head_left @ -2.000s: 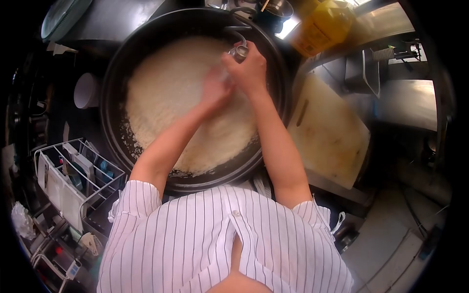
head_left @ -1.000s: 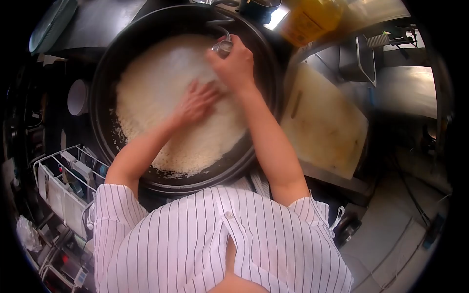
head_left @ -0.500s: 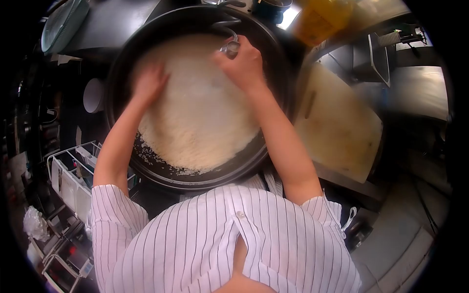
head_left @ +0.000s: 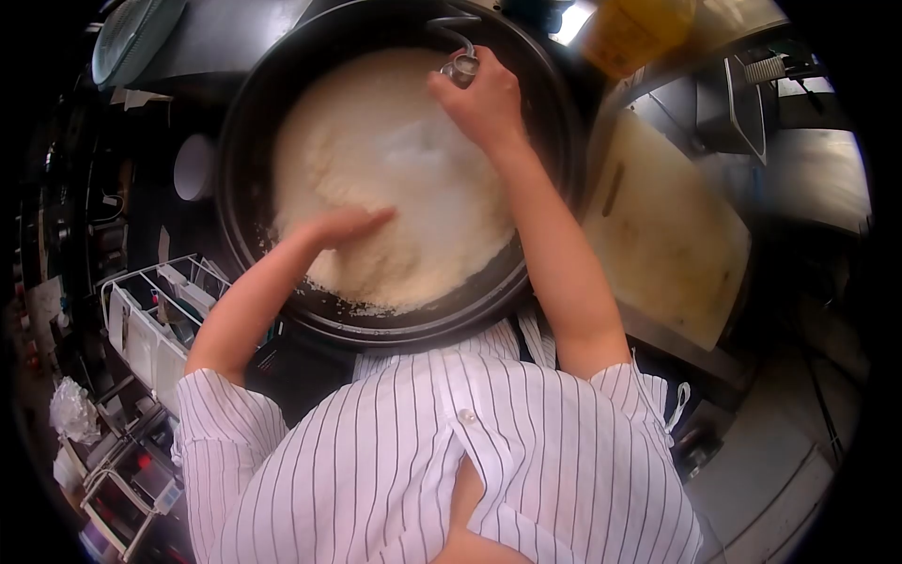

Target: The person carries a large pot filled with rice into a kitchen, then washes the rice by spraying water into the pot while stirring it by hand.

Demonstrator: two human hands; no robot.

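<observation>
A large round black pot point(head_left: 420, 333) holds pale rice grains point(head_left: 413, 273) under cloudy liquid. My left hand point(head_left: 352, 226) lies partly sunk in the rice at the lower left of the heap, fingers stretched toward the right and partly hidden. Over the upper right of the pot, my right hand point(head_left: 484, 94) is closed round a metal nozzle point(head_left: 460, 70), which joins a curved metal hose point(head_left: 456, 28). Any stream from the nozzle is too blurred to make out.
Right of the pot lies a stained cutting board point(head_left: 667, 235). A yellow container point(head_left: 637, 33) stands at the upper right. On the left are a white round container point(head_left: 194, 167), a wire rack point(head_left: 141, 334) and a pale green basket point(head_left: 133, 38).
My left hand has swept from the right of the pot to its left side, then down into the lower rice. My right hand keeps its grip on the nozzle.
</observation>
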